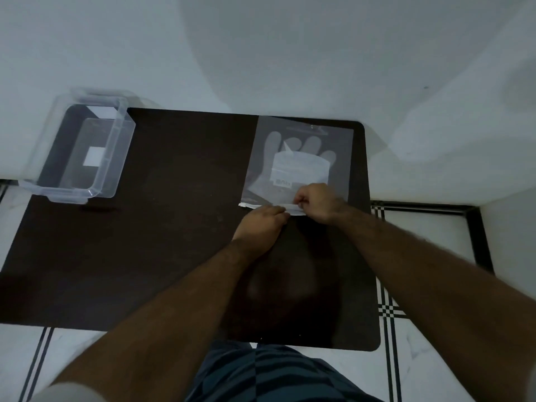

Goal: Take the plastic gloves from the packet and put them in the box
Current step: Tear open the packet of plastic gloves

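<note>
Pinching the white seal strip (271,208) along the near edge of the glove packet (301,161), left hand (262,224) and right hand (317,203) sit side by side; clear box (84,152) lies well apart, far left on the dark table (174,227).

A plain room in a home, it seems: a dark desk (145,242) against bare white walls (261,53), over a white tiled floor (429,250) with black-striped borders.
</note>
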Action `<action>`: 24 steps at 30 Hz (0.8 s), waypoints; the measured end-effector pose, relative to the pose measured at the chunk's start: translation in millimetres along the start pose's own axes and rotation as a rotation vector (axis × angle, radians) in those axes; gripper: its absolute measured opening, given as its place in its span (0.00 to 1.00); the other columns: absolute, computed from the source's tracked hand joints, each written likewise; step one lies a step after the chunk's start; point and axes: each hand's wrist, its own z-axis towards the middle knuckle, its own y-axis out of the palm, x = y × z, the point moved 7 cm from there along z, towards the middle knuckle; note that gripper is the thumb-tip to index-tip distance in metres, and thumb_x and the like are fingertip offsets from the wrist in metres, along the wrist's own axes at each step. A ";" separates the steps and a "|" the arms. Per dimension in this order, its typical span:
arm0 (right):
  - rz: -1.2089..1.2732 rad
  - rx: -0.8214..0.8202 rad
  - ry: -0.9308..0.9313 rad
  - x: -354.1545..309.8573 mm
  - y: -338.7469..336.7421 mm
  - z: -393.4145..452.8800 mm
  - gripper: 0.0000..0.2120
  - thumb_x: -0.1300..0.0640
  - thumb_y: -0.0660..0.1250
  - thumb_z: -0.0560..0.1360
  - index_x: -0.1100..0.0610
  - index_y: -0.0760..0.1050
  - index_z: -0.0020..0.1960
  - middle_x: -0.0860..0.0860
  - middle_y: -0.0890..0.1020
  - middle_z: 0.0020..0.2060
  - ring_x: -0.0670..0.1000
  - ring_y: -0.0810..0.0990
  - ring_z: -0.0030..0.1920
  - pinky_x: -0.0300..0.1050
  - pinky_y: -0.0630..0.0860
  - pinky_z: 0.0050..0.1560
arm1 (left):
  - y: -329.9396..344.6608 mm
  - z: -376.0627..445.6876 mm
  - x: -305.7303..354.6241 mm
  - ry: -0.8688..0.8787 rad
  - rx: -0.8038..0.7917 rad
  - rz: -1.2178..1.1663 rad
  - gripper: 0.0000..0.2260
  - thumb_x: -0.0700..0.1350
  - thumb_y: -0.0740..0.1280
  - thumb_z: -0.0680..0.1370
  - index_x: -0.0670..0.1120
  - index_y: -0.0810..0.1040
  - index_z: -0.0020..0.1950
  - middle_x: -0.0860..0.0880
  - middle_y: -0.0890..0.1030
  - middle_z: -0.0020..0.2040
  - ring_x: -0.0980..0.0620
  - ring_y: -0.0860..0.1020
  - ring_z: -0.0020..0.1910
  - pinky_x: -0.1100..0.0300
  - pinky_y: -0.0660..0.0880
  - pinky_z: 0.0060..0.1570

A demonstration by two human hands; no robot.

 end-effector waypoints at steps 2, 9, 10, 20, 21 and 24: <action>0.006 0.078 -0.013 -1.3 -5.5 -3.4 0.09 0.61 0.67 0.82 0.52 0.85 0.55 0.51 0.85 0.55 0.51 0.82 0.55 0.54 0.81 0.62 | 5.5 2.7 3.4 -0.005 0.011 -0.020 0.13 0.40 0.73 0.79 0.40 0.85 0.62 0.39 0.86 0.59 0.38 0.85 0.57 0.47 0.82 0.57; 0.156 0.353 -0.063 -3.1 -31.7 -15.6 0.06 0.62 0.68 0.83 0.56 0.82 0.57 0.54 0.83 0.58 0.49 0.79 0.56 0.47 0.81 0.62 | 15.7 1.8 2.5 -0.107 -0.089 0.013 0.20 0.50 0.60 0.87 0.46 0.75 0.77 0.45 0.77 0.76 0.47 0.74 0.76 0.49 0.66 0.77; 0.174 0.384 -0.071 -3.4 -35.2 -16.5 0.06 0.62 0.68 0.83 0.57 0.82 0.57 0.54 0.83 0.58 0.49 0.79 0.56 0.47 0.80 0.62 | 15.8 2.4 3.0 -0.109 -0.092 0.024 0.19 0.50 0.60 0.87 0.46 0.75 0.77 0.46 0.78 0.75 0.47 0.75 0.75 0.49 0.67 0.77; 0.169 0.449 -0.112 -4.1 -35.0 -17.0 0.08 0.64 0.68 0.82 0.58 0.83 0.59 0.54 0.84 0.56 0.48 0.80 0.56 0.45 0.79 0.62 | 4.9 34.6 12.3 -0.162 -0.133 0.170 0.10 0.42 0.63 0.84 0.45 0.78 0.64 0.45 0.82 0.58 0.43 0.83 0.50 0.50 0.76 0.42; 0.169 0.453 -0.108 -3.2 -34.9 -16.3 0.08 0.64 0.68 0.82 0.58 0.83 0.59 0.54 0.84 0.56 0.47 0.79 0.56 0.45 0.79 0.61 | 5.6 37.5 12.7 -0.147 -0.136 0.180 0.09 0.43 0.63 0.84 0.45 0.79 0.62 0.45 0.82 0.56 0.43 0.83 0.50 0.50 0.77 0.45; 0.168 0.464 -0.090 -0.9 -35.8 -14.9 0.08 0.64 0.68 0.82 0.58 0.83 0.59 0.54 0.84 0.56 0.46 0.78 0.55 0.43 0.78 0.61 | 10.9 43.8 14.5 -0.061 -0.147 0.207 0.10 0.45 0.64 0.83 0.46 0.83 0.59 0.45 0.85 0.54 0.44 0.82 0.53 0.48 0.79 0.50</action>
